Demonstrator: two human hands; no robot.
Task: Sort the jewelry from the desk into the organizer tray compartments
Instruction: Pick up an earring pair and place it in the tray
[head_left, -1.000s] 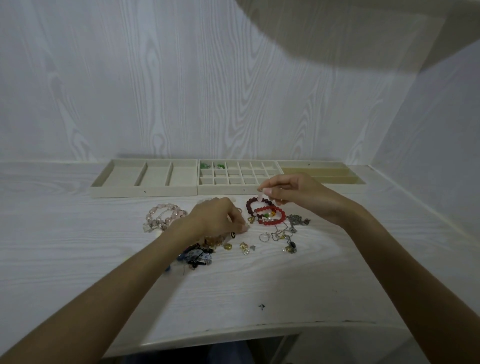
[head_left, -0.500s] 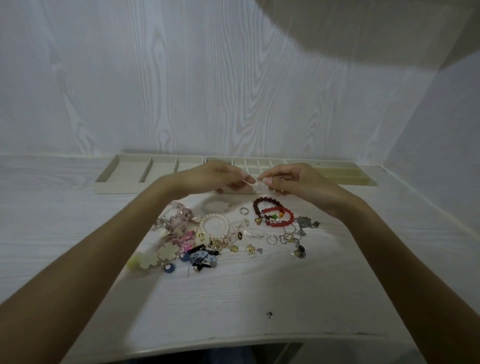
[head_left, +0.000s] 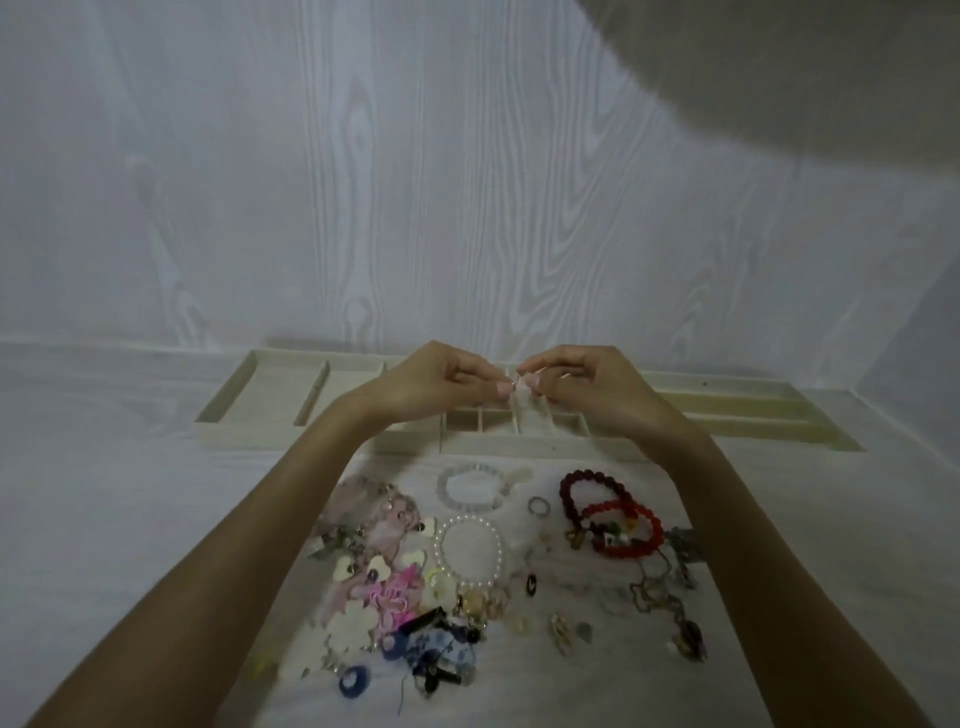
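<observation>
Our left hand (head_left: 436, 384) and right hand (head_left: 587, 387) meet fingertip to fingertip above the organizer tray (head_left: 519, 447), at twelve o'clock from the jewelry pile (head_left: 467, 587) on the bench (head_left: 130, 519). Both pinch one tiny item (head_left: 516, 383), too small to identify, over the small-grid compartments. A red bracelet (head_left: 623, 527) lies at three o'clock from the pearl bracelet (head_left: 470, 551).

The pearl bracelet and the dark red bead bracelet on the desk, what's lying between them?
In the head view, a small silver ring lies on the desk between the pearl bracelet and the dark red bead bracelet, touching neither.
</observation>
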